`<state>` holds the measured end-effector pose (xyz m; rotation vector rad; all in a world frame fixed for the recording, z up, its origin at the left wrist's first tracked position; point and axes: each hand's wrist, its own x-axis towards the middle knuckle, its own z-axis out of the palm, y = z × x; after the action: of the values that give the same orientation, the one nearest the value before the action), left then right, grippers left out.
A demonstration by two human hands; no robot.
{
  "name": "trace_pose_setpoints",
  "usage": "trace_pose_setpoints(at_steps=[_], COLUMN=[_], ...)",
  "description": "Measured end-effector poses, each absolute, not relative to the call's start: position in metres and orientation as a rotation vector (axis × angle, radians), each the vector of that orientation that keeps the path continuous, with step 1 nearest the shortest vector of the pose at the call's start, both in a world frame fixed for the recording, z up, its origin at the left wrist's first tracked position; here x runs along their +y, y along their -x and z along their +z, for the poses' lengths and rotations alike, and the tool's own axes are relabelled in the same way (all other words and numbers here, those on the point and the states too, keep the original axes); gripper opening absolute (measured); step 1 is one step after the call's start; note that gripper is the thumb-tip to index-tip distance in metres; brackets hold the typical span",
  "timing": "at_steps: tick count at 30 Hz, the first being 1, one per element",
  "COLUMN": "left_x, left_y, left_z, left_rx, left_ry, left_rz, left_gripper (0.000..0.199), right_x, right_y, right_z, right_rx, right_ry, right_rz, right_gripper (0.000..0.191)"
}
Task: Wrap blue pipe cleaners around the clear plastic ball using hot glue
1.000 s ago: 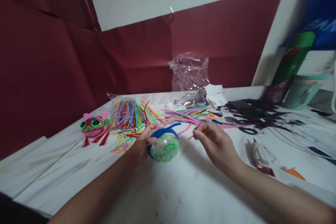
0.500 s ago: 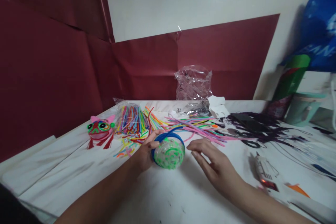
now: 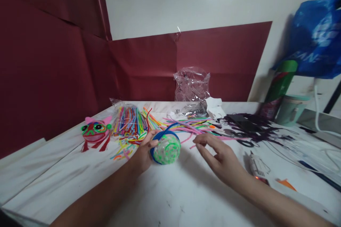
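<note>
My left hand (image 3: pixel 145 151) grips a rounded, clear craft piece covered in bright green swirls (image 3: pixel 167 150) by its left edge. A blue pipe cleaner (image 3: pixel 157 136) runs around its rim, with a loose end curving up to the right. To the right of the piece, my right hand (image 3: pixel 214 156) hovers apart from it. Its thumb and forefinger are curved with their tips near each other, and nothing shows between them. A finished-looking pink animal face with red tassels (image 3: pixel 96 133) lies at the left.
A bag of colourful pipe cleaners (image 3: pixel 129 120) and loose pipe cleaners (image 3: pixel 186 125) lie behind my hands. On the right are a glue gun (image 3: pixel 257 166) with a glowing light, black scissors (image 3: pixel 245 143), a dark phone (image 3: pixel 245 123), purple strands (image 3: pixel 262 136) and a green mug (image 3: pixel 293 110).
The view has turned slightly right. The green-swirled piece has tilted in my left hand, and my right hand has drawn a little away from it.
</note>
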<state>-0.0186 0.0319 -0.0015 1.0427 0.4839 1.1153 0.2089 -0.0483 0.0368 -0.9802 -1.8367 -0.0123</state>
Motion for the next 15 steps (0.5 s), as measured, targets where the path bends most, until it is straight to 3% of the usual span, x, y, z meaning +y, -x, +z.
trace_pose_setpoints(at_steps=[8, 13, 15], left_x=[0.036, 0.037, 0.037], left_y=[0.013, 0.01, 0.009], left_z=[-0.005, -0.004, -0.004], left_rx=[0.622, 0.618, 0.634], left_ry=[-0.985, -0.885, -0.853], left_rz=[1.218, 1.244, 1.249], left_gripper=[0.038, 0.034, 0.034], right_x=[-0.065, -0.093, -0.103], right_y=[-0.255, -0.329, -0.36], right_z=[0.028, -0.007, -0.02], right_rx=[-1.779, -1.642, -1.579], right_ry=[1.218, 1.52, 1.611], right_rz=[0.033, 0.15, -0.047], right_gripper=[0.017, 0.034, 0.045])
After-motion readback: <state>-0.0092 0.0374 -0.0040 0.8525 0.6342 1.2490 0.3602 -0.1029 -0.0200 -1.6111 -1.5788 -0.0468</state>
